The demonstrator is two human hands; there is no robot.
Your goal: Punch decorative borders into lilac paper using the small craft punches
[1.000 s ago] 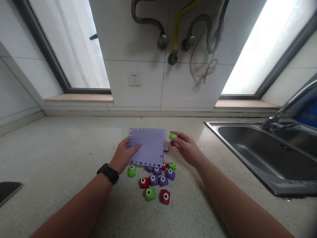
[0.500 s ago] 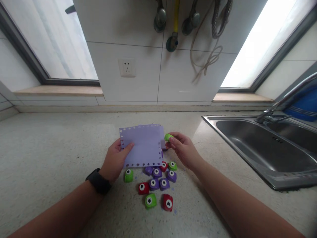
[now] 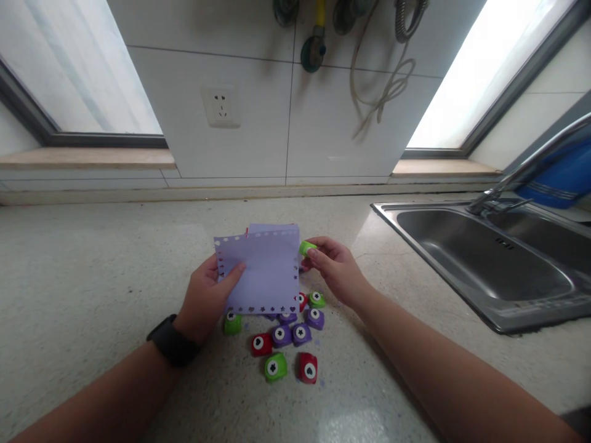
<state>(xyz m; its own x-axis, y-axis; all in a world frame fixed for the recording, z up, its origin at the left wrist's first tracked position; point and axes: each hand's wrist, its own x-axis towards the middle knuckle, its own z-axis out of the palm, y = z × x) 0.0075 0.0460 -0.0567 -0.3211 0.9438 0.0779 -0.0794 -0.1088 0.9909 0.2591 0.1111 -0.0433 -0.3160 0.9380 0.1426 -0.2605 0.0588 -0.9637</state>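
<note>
before you spreads the pale speckled stone counter (image 3: 115, 264), with the two-basin stainless steel sink (image 3: 484, 258) set into it on your right, well apart from your hands. your left hand (image 3: 205, 298) holds the thin pale purple paper sheet (image 3: 261, 271) by its left side, thumb flat on the face; small cut-out shapes line its borders. your right hand (image 3: 335, 267) has a narrow pinch, thumb against fingers, on the small bright green plastic punch (image 3: 307, 248), right by the sheet's right edge. whether paper sits in its slot cannot be told. behind the sheet's top edge shows another flat pale purple piece (image 3: 279, 227); whether you hold it too is unclear.

the likeliest trouble is the sheet bending or tearing at its weakened borders, since you support it from one side only. if the punch sits crooked, a hole could land off line or run into its neighbour. a loose pinch could let the punch slip.

counted: one sink, one held sheet, one piece behind it, and twelve punches in view. four are green: yours plus three green punches (image 3: 276, 367) on the counter. five are purple punches (image 3: 301, 333), one nearly covered by the sheet. three are red punches (image 3: 307, 368), one partly covered. more may be hidden underneath.
</note>
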